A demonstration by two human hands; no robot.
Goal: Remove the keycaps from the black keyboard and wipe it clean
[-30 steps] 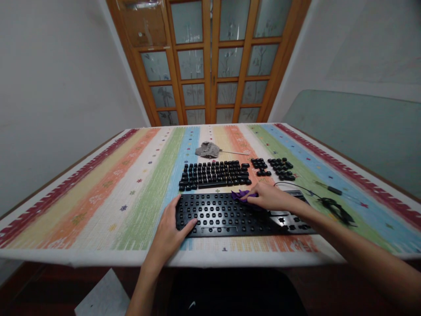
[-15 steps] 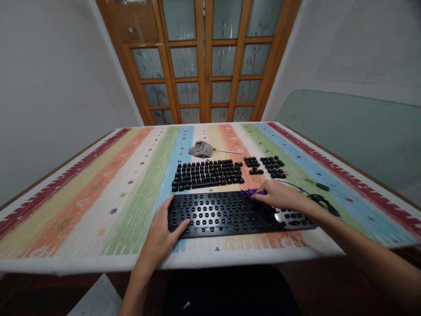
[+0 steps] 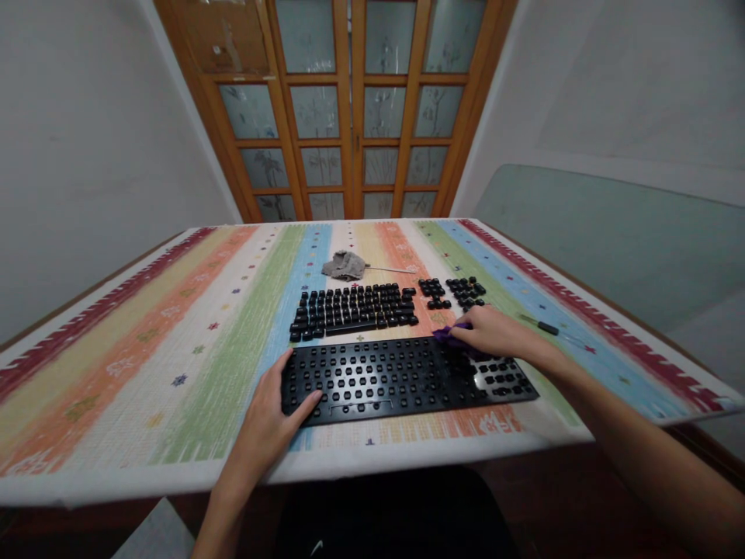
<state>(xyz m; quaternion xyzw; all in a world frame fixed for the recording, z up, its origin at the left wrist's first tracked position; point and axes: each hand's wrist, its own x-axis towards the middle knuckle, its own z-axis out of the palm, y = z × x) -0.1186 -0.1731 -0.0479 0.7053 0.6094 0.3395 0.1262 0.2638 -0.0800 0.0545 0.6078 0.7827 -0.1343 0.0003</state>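
Observation:
A black keyboard base (image 3: pixel 372 380), stripped of its keycaps, lies flat near the front of the table. My left hand (image 3: pixel 273 407) grips its left end, with the thumb across the top face and the fingers along the outer edge. Bunched in my right hand (image 3: pixel 492 332) is a purple cloth (image 3: pixel 451 335), pressed at the base's back edge left of the number pad. My right fingers are closed, and part of the cloth is hidden beneath them. Behind the base sit the black keycaps (image 3: pixel 355 309), laid out in rows, with further keycaps (image 3: pixel 466 291) to the right.
A grey rag (image 3: pixel 344 265) lies behind the keycaps, a thin rod (image 3: pixel 389 269) sticking out from it. To the right is a dark-handled tool (image 3: pixel 547 328). A striped cloth (image 3: pixel 226 373) covers the table; glass-paned doors (image 3: pixel 355 116) stand beyond.
My right hand has slid the purple cloth rightward and slightly back along the keyboard base. My left hand keeps its grip. The whole view has shifted a little.

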